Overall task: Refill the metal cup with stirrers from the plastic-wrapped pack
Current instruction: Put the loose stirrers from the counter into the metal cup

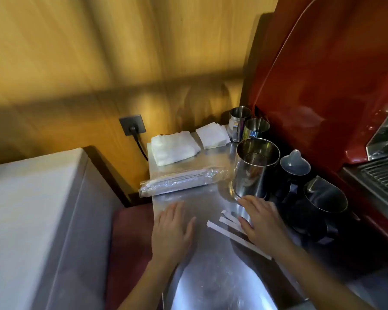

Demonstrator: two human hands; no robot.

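A tall shiny metal cup stands upright on the steel counter, and looks empty. Left of it lies the plastic-wrapped pack of stirrers, a long clear bundle lying across the counter. A few loose paper-wrapped stirrers lie flat in front of the cup. My right hand rests palm down over their right ends, fingers spread, just below the cup's base. Flat on the bare counter to the left is my left hand, fingers apart, holding nothing.
Two smaller steel pitchers stand behind the cup. Dark pitchers and a grey lidded pot crowd the right. A folded white cloth and napkins lie at the back. A red espresso machine is right, a white cabinet left.
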